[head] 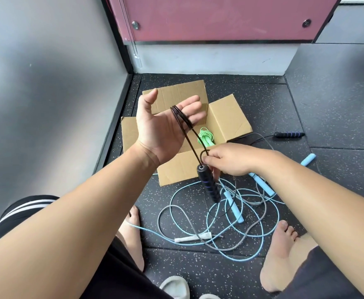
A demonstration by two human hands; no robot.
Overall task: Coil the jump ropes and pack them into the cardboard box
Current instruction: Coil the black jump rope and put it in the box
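My left hand (pixel 163 126) is raised palm up over the cardboard box (pixel 228 117), fingers spread, with several loops of thin black rope (pixel 182 118) wound around them. My right hand (pixel 230 159) pinches the same black cord just above its black handle (pixel 209 184), which hangs down. The rope's other black handle (pixel 289 134) lies on the floor to the right of the box. A coiled green jump rope (pixel 207 137) lies inside the box. Loose light-blue ropes (pixel 235 210) and a grey rope (pixel 189 225) lie tangled on the floor in front.
The box flaps are folded out flat on the speckled black floor mat (pixel 263 108). A grey wall (pixel 47 93) stands at the left and a pink panel (pixel 219 16) behind. My bare feet (pixel 282 253) flank the tangle. A white slipper (pixel 174 287) sits at the bottom edge.
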